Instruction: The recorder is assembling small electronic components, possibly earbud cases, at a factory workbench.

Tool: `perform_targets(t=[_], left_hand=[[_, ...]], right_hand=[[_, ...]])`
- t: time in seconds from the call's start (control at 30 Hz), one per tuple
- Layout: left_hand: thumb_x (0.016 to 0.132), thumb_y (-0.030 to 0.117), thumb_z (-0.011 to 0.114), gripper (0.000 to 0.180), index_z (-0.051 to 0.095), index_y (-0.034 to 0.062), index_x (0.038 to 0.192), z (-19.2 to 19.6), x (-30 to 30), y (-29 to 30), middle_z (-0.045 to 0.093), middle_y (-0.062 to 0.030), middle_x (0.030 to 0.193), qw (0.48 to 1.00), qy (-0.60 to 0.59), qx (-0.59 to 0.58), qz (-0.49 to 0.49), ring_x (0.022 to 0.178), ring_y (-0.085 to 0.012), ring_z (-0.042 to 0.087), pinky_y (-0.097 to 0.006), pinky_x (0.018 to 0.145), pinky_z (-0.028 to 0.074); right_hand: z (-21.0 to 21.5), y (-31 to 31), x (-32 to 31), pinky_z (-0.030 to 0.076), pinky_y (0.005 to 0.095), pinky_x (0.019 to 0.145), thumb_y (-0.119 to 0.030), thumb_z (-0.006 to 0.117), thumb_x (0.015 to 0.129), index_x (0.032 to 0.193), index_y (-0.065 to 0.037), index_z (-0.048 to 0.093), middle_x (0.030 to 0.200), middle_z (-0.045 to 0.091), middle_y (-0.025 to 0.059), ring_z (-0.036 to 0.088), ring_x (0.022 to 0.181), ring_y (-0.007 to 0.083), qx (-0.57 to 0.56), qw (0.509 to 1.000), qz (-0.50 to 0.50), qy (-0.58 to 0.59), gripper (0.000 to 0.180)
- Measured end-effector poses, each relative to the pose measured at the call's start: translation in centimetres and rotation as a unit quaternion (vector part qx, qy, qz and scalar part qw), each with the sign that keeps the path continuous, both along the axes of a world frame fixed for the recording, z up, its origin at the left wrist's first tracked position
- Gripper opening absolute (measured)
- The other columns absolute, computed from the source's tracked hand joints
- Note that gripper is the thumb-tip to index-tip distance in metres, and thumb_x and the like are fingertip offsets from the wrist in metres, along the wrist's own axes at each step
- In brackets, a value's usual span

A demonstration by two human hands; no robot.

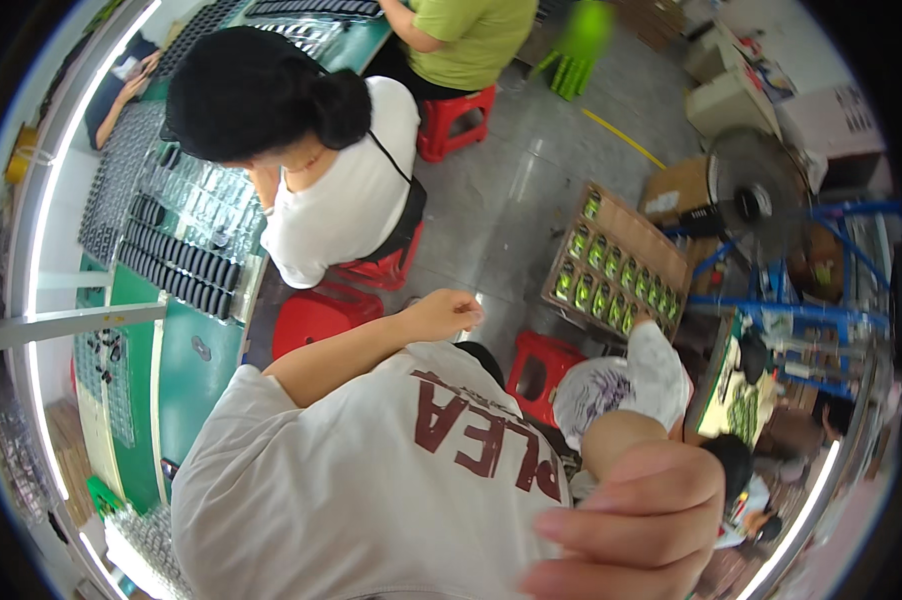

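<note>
My left hand (445, 314) is held out in front of my white T-shirt (451, 480), over the grey floor. Its fingers are curled in, and nothing shows in them. Nearest to it are a red plastic stool (316, 318) and a co-worker in a white top (346, 190). My right hand (641, 520) is raised very close to the camera, large and slightly blurred. Its fingers are bent with gaps between them, and no object shows there. Neither hand touches a work item.
At left, a green workbench (196, 380) carries rows of black parts (181, 265). At right, a cardboard tray (563, 296) holds green-and-black items, beside a co-worker in a printed shirt (596, 395). Around are a red stool (541, 370), a large fan (756, 190) and blue racks (771, 305).
</note>
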State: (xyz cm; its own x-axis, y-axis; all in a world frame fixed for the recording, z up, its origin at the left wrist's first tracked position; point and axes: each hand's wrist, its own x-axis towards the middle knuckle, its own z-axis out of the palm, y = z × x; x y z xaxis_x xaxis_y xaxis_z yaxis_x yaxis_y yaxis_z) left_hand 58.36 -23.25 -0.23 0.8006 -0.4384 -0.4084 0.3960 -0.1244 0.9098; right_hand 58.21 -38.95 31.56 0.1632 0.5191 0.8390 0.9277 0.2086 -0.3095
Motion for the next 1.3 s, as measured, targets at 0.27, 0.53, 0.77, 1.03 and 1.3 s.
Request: perform_targets(t=[0.27,0.53,0.77,1.03,1.3], left_hand=[[0.092,0.021,0.054,0.025,0.060,-0.0021,0.101,-0.9,9.6,2.2,0.063,-0.0051,0.090,0.997,0.044,0.006,0.059,0.082,-0.0121,0.059,-0.026,0.075,0.047],[0.091,0.021,0.055,0.026,0.060,-0.0008,0.104,-0.7,21.2,2.5,0.063,-0.0061,0.091,0.970,0.105,0.035,0.218,0.085,-0.0125,0.059,-0.028,0.079,0.047],[0.090,0.022,0.055,0.027,0.061,-0.0019,0.101,1.5,31.3,0.9,0.064,-0.0057,0.086,0.915,0.075,-0.081,0.388,0.080,-0.0120,0.058,-0.027,0.074,0.047],[0.089,0.024,0.055,0.028,0.062,-0.0013,0.099,2.3,32.8,4.3,0.063,-0.0071,0.087,0.855,0.059,-0.067,0.510,0.081,-0.0128,0.058,-0.028,0.075,0.046],[0.092,0.019,0.055,0.025,0.060,-0.0018,0.105,1.0,33.3,11.0,0.062,-0.0050,0.094,0.817,-0.009,-0.062,0.574,0.086,-0.0106,0.056,-0.025,0.078,0.045]], right_hand=[[-11.2,-2.6,19.8,0.048,0.0272,0.064,0.010,0.060,0.073,0.089,0.000,0.064,0.081,0.066,0.0104,0.062,0.070,0.0203,-0.127,0.937,-0.207,0.252,0.019],[-21.0,-1.3,39.0,0.048,0.0243,0.065,0.000,0.065,0.078,0.089,0.000,0.065,0.079,0.065,0.0092,0.062,0.070,0.0149,-0.266,0.886,-0.117,0.361,0.011],[-29.5,6.9,52.6,0.048,0.0226,0.064,-0.008,0.062,0.085,0.092,-0.001,0.065,0.077,0.065,0.0032,0.060,0.067,0.0090,-0.303,0.796,0.001,0.525,0.010],[-34.8,17.1,57.4,0.052,0.0234,0.063,-0.006,0.060,0.086,0.090,0.003,0.064,0.078,0.064,0.0057,0.061,0.069,0.0101,-0.445,0.775,0.082,0.442,0.010],[-35.9,30.6,59.0,0.051,0.0248,0.058,-0.011,0.061,0.082,0.085,0.001,0.065,0.072,0.065,0.0057,0.061,0.060,0.0114,-0.478,0.785,0.139,0.369,0.013]])
